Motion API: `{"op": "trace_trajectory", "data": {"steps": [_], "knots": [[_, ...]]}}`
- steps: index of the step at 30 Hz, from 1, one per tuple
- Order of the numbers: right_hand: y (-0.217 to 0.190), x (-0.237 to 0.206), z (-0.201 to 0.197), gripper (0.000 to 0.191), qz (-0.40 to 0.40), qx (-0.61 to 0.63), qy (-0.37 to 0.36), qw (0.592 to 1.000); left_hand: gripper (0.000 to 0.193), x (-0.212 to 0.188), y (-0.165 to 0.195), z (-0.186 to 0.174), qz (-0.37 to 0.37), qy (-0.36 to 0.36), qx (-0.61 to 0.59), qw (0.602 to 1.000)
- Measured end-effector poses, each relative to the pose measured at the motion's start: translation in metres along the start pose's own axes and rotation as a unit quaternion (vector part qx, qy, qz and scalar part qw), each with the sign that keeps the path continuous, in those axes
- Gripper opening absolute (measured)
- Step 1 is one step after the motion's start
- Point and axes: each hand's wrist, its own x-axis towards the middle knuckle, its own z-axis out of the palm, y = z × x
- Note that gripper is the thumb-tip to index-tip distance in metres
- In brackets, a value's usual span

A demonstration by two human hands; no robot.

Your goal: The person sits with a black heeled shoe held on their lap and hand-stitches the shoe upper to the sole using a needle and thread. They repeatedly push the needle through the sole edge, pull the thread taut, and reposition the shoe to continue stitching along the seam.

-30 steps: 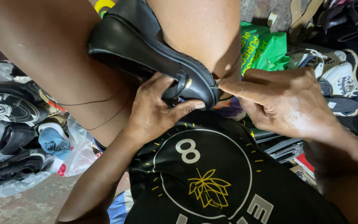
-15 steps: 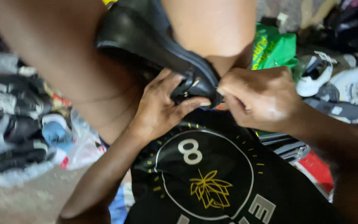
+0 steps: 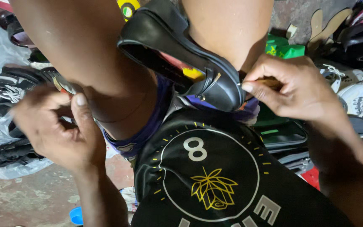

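Head camera looked straight down on a seated person's lap, where a black leather shoe (image 3: 181, 63) was wedged between the two bare knees, its opening turned toward nine o'clock and its toe pointing toward four o'clock. A small metal buckle sat on the strap near the toe.

At three o'clock from the shoe, the right hand (image 3: 290, 90) was at the toe end. Its thumb and forefinger were pinched together on something thin and pale, too small to make out, right against the edge of the sole. The hand touched the shoe there, with the other fingers curled behind.

The left hand (image 3: 59, 126) was well apart from the shoe, down at eight o'clock beside the left thigh. Its fingers were curled in and the thumb stood up over them; a thin thread (image 3: 118, 113) seemed to run from it across the thigh toward the shoe, though I could not tell for sure that the fingers were gripping it.

Below the shoe, at six o'clock, lay the person's black shirt (image 3: 206, 176) with a white ring and a yellow leaf emblem. A green bag (image 3: 284, 48) showed at one o'clock behind the right hand. White sneakers (image 3: 353, 90) lay at three o'clock, and dark shoes in clear plastic (image 3: 5, 105) were heaped at nine o'clock on the concrete floor (image 3: 30, 201).
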Motion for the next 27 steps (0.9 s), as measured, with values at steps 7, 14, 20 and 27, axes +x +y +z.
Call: {"op": "trace_trajectory", "data": {"steps": [7, 14, 20, 27], "knots": [[0.013, 0.001, -0.001, 0.006, 0.016, 0.075, -0.024, 0.997, 0.041, -0.009, 0.022, 0.032, 0.177, -0.093, 0.031, 0.979], [0.018, 0.0, 0.005, 0.004, 0.035, 0.101, -0.018, 0.994, 0.018, -0.01, 0.002, 0.023, 0.094, -0.105, -0.18, 0.973], [0.017, -0.001, 0.003, 0.005, 0.004, 0.079, -0.017, 0.997, 0.015, -0.002, 0.011, 0.018, -0.21, -0.167, -0.731, 0.627], [-0.011, -0.004, 0.0, 0.012, 0.033, -0.035, -0.035, 0.998, 0.008, 0.033, 0.051, 0.048, 0.055, -0.154, -0.239, 0.957]]}}
